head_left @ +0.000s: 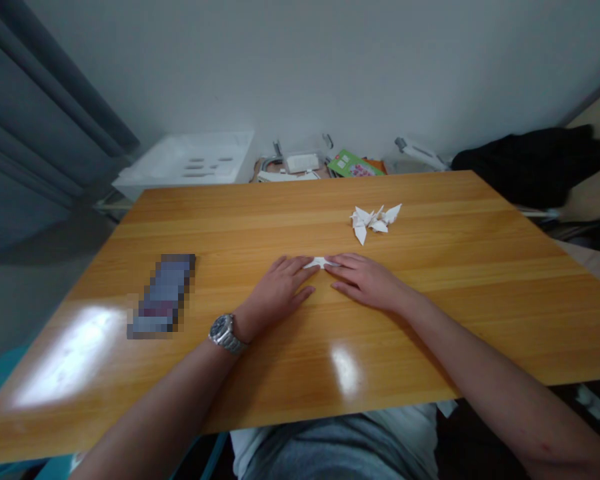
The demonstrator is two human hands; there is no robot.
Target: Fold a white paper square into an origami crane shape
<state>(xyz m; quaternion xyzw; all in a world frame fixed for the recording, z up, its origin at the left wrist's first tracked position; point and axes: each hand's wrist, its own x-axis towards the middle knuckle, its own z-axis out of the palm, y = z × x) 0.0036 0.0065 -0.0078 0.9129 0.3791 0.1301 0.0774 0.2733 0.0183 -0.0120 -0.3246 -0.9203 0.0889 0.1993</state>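
A small folded piece of white paper (322,263) lies flat on the wooden table (260,220), in front of me. My left hand (281,287) rests on its left end, fingers stretched out and lying flat. From the other side, my right hand (367,279) presses the right end with its fingers extended. Both sets of fingertips cover the paper's ends, so only its middle shows. Just beyond my right hand sit white folded paper cranes (375,221), close together; their exact number is hard to make out.
A blurred-out phone-like object (163,295) lies on the table's left side. Past the far edge are a white foam tray (190,159), a green booklet (353,164) and a black cloth (525,163). A grey curtain (35,113) hangs at left.
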